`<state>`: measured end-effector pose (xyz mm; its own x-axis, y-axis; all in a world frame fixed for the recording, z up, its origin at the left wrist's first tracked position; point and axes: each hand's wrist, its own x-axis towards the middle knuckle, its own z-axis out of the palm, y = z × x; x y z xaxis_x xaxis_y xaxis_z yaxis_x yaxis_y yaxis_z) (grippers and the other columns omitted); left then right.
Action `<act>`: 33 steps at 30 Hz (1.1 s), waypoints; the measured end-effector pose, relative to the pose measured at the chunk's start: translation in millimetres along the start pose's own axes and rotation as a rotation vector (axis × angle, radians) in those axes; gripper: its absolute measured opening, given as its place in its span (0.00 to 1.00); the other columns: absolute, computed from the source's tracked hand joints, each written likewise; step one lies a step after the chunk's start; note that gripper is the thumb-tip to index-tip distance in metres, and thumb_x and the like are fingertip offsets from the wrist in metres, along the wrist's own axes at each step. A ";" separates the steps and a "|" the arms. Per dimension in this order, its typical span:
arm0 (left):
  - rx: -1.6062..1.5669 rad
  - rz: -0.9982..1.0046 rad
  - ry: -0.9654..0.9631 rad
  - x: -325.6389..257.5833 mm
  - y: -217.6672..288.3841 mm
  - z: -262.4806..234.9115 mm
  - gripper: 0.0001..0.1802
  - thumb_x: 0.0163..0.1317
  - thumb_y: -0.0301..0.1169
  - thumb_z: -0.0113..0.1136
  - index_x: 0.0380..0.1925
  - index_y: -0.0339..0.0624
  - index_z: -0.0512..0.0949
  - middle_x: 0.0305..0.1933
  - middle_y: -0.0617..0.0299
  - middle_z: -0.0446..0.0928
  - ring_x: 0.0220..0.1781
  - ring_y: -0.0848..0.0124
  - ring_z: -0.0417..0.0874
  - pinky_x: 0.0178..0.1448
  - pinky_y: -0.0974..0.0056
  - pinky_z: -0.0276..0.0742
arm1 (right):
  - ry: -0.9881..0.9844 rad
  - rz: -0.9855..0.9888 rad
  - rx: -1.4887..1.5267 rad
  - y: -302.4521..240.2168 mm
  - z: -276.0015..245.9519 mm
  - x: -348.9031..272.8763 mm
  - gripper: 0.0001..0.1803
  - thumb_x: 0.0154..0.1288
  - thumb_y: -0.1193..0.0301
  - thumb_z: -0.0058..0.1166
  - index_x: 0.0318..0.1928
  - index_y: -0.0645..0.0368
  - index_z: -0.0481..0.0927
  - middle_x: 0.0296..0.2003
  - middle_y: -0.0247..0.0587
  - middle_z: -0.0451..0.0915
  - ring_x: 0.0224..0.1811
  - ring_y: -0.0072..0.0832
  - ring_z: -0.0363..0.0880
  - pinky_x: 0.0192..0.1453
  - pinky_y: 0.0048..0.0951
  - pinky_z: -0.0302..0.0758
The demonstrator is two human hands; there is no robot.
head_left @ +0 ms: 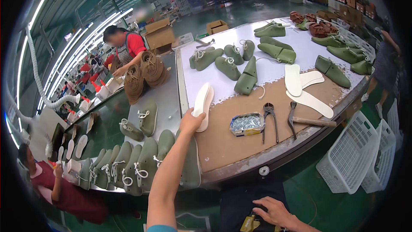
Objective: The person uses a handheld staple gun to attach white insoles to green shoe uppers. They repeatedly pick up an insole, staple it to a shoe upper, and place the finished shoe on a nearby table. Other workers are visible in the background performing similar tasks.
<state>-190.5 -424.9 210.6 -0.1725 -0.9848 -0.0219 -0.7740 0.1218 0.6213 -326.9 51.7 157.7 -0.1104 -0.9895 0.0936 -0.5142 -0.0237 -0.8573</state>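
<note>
My left hand (192,120) grips a pair of white insoles (203,101) at their lower end, above the worktable's left side. My right hand (275,212) hangs low near my lap, fingers spread and nothing between them. Just beside it is a yellow thing (249,224), too partly seen to name. On the brown board lie a small open box of metal tacks (247,124), pincers (269,116) and a hammer (311,121) with a wooden handle. Several loose white insoles (310,100) overlap farther right. Green shoe lasts (246,79), some with white cords, are scattered beyond.
More green lasts (148,163) stand in a row at the left. Brown shoe uppers (150,71) are stacked near a co-worker in red (135,45); another person (56,189) is at lower left. White plastic crates (343,157) sit on the floor right of the table edge.
</note>
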 end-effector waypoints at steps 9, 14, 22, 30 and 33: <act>-0.389 -0.080 0.109 -33.7 28.1 -35.4 0.49 0.53 0.41 0.73 0.73 0.27 0.68 0.71 0.39 0.75 0.72 0.53 0.77 0.74 0.52 0.70 | 0.003 -0.010 0.240 -25.3 -27.3 45.0 0.24 0.75 0.64 0.64 0.63 0.65 0.80 0.48 0.51 0.88 0.47 0.38 0.90 0.54 0.32 0.84; -0.573 0.396 0.184 -78.7 32.3 -13.9 0.39 0.60 0.36 0.74 0.69 0.29 0.73 0.65 0.43 0.80 0.64 0.59 0.82 0.68 0.57 0.77 | 0.179 0.029 0.805 -19.6 -45.3 94.5 0.44 0.77 0.48 0.59 0.80 0.62 0.59 0.65 0.60 0.77 0.69 0.41 0.77 0.71 0.37 0.74; -0.227 1.053 -0.386 -202.8 116.7 25.3 0.33 0.57 0.37 0.79 0.61 0.37 0.80 0.65 0.44 0.78 0.71 0.47 0.76 0.75 0.50 0.72 | 0.491 -0.125 0.879 13.6 -72.8 190.7 0.27 0.75 0.72 0.44 0.72 0.60 0.61 0.54 0.48 0.80 0.52 0.31 0.81 0.55 0.32 0.80; 0.152 0.969 0.026 -30.3 157.8 90.7 0.47 0.59 0.47 0.76 0.74 0.42 0.66 0.72 0.39 0.69 0.73 0.42 0.71 0.75 0.45 0.68 | 1.073 -0.130 -0.386 105.7 -165.3 222.7 0.39 0.66 0.75 0.52 0.79 0.56 0.62 0.49 0.55 0.77 0.48 0.54 0.76 0.57 0.51 0.72; 0.374 0.911 0.188 24.5 173.5 130.6 0.54 0.55 0.49 0.77 0.78 0.46 0.61 0.74 0.39 0.66 0.72 0.40 0.71 0.76 0.45 0.67 | 0.978 -0.060 -0.382 105.1 -161.2 226.7 0.41 0.64 0.75 0.55 0.79 0.56 0.62 0.49 0.55 0.76 0.50 0.54 0.75 0.57 0.52 0.70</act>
<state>-408.6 -411.6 215.6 -0.7210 -0.4961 0.4839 -0.5418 0.8388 0.0526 -543.0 -152.1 170.4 -0.6270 -0.4381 0.6441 -0.7567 0.1461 -0.6372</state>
